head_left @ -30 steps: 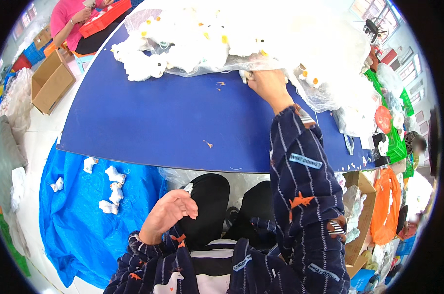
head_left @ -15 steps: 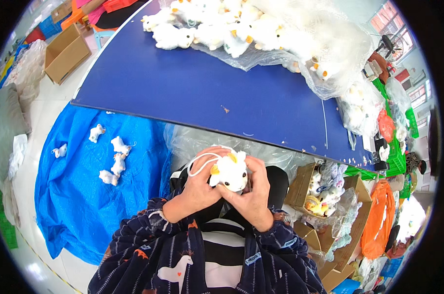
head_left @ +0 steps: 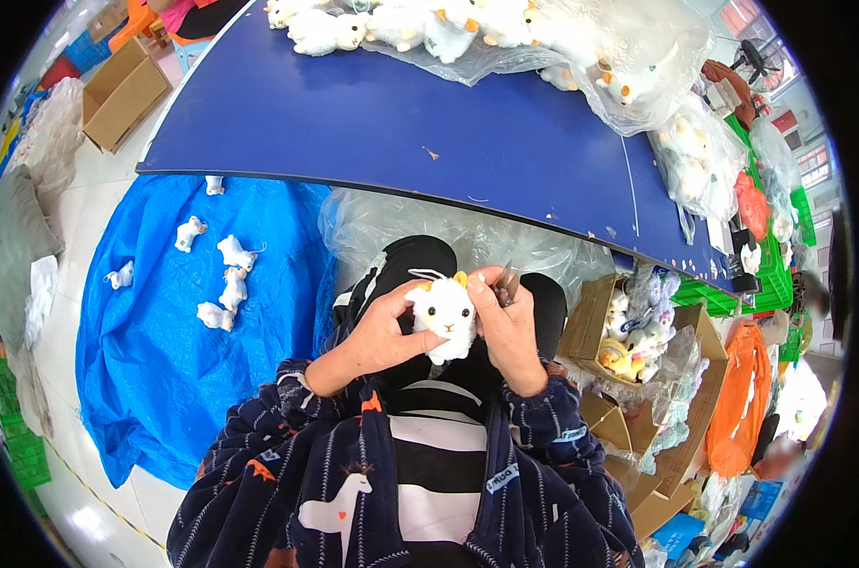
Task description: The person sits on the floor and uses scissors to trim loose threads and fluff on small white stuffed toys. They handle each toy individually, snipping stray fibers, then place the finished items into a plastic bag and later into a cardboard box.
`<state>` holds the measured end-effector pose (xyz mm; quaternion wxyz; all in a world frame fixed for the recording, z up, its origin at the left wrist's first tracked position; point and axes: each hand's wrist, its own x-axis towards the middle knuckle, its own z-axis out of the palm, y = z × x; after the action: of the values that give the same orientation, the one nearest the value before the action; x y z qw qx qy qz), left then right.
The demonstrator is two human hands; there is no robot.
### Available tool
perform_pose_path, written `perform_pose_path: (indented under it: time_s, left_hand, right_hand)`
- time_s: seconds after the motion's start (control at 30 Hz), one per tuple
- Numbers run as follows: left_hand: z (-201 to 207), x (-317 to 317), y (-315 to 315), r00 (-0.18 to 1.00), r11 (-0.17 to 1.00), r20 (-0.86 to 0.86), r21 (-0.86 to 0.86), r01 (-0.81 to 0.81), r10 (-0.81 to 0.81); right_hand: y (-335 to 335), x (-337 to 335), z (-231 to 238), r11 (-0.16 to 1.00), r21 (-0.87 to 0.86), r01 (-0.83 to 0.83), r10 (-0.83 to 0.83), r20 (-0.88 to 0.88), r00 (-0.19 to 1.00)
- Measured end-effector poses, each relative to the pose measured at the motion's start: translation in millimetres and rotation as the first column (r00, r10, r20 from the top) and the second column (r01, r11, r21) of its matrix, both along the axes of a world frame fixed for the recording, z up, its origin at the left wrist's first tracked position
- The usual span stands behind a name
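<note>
A small white plush animal (head_left: 444, 317) with yellow horns or ears and black eyes is held above my lap, its face turned up toward me. My left hand (head_left: 387, 331) grips its left side, thumb across the lower front. At its upper right, my right hand (head_left: 507, 331) pinches it near a yellow ear. A small grey metallic-looking tool (head_left: 508, 282) shows between the right fingers; its kind is unclear. Part of a white cord loop (head_left: 425, 274) sticks out above the toy's head.
Ahead stands a blue table (head_left: 382, 123) with many white plush toys (head_left: 325, 31) and clear plastic bags (head_left: 643, 99). Several similar toys (head_left: 233, 287) lie on a blue tarp (head_left: 174, 379) at left. At right are a cardboard box (head_left: 586, 327) of plush toys and an orange bag (head_left: 738, 407).
The plush toy has turned from a sideways tilt to face me upright. My right hand has shifted to its upper edge, and the metallic tool now shows. The cord loop is less visible.
</note>
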<state>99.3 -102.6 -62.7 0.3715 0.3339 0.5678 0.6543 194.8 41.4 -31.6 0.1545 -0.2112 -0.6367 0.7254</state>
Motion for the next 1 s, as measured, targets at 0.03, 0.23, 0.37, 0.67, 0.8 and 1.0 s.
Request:
perform_pose_path:
  time_s: [0.03, 0.23, 0.37, 0.67, 0.8, 1.0]
  left_hand:
    - [0, 2, 0, 0.997, 1.000, 0.077, -0.011, -0.004, 0.005]
    - [-8, -5, 1, 0.816, 0.979, -0.542, 0.113, -0.168, 0.202]
    - [2, -11, -2, 0.703, 0.975, -0.682, 0.064, -0.215, 0.200]
    - [7, -6, -2, 0.376, 0.960, -0.919, 0.009, -0.280, 0.119]
    - [7, -5, -2, 0.462, 0.966, -0.877, 0.007, -0.257, 0.129]
    - [-13, -8, -3, 0.843, 0.983, -0.521, -0.032, -0.179, 0.136]
  right_hand:
    - [-3, 1, -8, 0.997, -0.056, 0.054, -0.055, -0.011, 0.998]
    - [-8, 3, -6, 0.979, -0.167, 0.119, -0.133, -0.079, 0.988]
    - [9, 9, 13, 0.820, 0.550, 0.156, -0.053, -0.199, 0.979]
    - [-13, 7, 18, 0.672, 0.738, -0.060, 0.087, 0.002, 0.996]
    - [-10, 9, 12, 0.963, 0.270, -0.018, 0.003, 0.055, 0.998]
    - [-5, 12, 15, 0.994, 0.105, 0.030, -0.037, 0.065, 0.997]
